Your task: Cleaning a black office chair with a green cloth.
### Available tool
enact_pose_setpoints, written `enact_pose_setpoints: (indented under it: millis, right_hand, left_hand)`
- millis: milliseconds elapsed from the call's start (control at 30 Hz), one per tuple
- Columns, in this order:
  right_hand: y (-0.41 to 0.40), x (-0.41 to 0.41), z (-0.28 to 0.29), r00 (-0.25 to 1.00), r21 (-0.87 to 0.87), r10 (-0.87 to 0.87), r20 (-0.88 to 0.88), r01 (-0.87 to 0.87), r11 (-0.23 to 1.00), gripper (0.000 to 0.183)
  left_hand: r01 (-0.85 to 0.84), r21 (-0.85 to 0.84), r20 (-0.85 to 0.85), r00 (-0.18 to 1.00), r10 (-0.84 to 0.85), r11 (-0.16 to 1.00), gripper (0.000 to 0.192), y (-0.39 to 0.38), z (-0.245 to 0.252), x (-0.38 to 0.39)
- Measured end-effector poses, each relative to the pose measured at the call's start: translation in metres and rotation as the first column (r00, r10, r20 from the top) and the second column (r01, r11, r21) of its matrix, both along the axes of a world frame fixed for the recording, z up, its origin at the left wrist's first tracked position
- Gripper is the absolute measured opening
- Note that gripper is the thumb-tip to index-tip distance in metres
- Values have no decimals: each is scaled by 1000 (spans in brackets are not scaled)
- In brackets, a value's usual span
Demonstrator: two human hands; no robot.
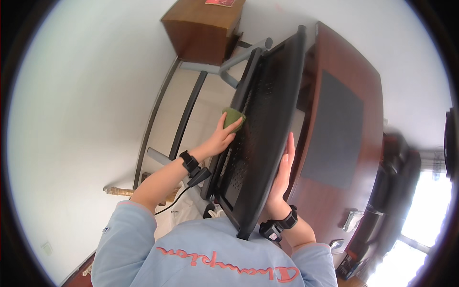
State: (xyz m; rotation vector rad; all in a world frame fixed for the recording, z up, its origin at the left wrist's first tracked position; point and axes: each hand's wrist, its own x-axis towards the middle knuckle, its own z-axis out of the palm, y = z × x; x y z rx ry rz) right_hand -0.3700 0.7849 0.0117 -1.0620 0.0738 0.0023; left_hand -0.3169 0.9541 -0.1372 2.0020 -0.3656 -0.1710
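My left hand [218, 139] pinches a folded green cloth [232, 119] between fingers and thumb. The cloth lies against the inner side of a black perforated metal bench [267, 118]. This bench stands tilted before me, its near end close to my shirt. My right hand [281, 179] steadies the bench's outer edge from the right, its fingers stretched along the back; part of the palm is hidden behind that edge. Grey tubular legs [236, 61] and a black crossbar [188, 114] extend on the left side of the bench. Both wrists carry black straps with small devices.
A reddish-brown wooden desk [365, 125] with a dark grey mat [335, 132] stands close on the right. Ahead is a brown wooden cabinet [200, 36] against the wall. A white bag [179, 219] lies low at left. From the left wrist device hangs a black cable [175, 201].
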Motion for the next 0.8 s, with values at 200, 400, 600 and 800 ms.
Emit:
enact_pose_setpoints:
  millis: [200, 400, 600, 800]
  right_hand:
    - [0, 2, 4, 999, -158, 42, -1, -42, 987, 49]
    - [-4, 2, 28, 955, -232, 295, -42, -297, 926, 74]
    - [15, -9, 38, 973, -778, 210, -96, -205, 594, 85]
    - [21, -5, 42, 992, -909, 61, -111, -126, 396, 73]
  left_hand:
    - [-34, 11, 43, 998, 34, 999, 50, -3, -15, 64]
    - [-26, 12, 52, 998, 25, 1000, 52, 0, -32, 128]
    - [-82, -201, 72, 993, 98, 976, 53, -8, -62, 195]
    - [-95, -22, 380, 920, 96, 995, 42, -23, -82, 269]
